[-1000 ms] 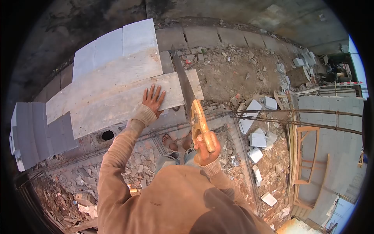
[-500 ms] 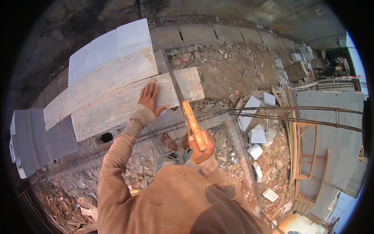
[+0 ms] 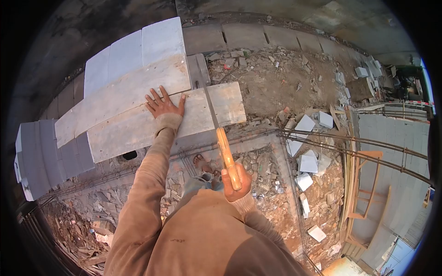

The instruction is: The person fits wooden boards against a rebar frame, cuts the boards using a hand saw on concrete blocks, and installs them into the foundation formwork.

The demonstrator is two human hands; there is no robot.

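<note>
My right hand [image 3: 238, 183] is wrapped around the wooden handle [image 3: 224, 145] of a handsaw. Its narrow blade [image 3: 212, 108] points away from me and crosses the near plank [image 3: 124, 133] close to its right end. Flat on the planks, fingers spread, my left hand [image 3: 165, 103] presses to the left of the blade. It lies over the seam between the near plank and the far plank [image 3: 122, 92]. Both planks are pale and weathered, lying side by side, with white blocks [image 3: 124, 53] in a row behind them.
Grey blocks [image 3: 55, 156] stand stacked on the left. Rubble [image 3: 262, 168] covers the ground around my feet. White block pieces [image 3: 308, 163] lie scattered to the right, near steel bars [image 3: 340, 142] and a wooden frame [image 3: 370, 184] by a block wall.
My left hand has moved left and away from me, off the near plank's middle to the seam. The saw has drawn back toward my body. The view has shifted slightly.
</note>
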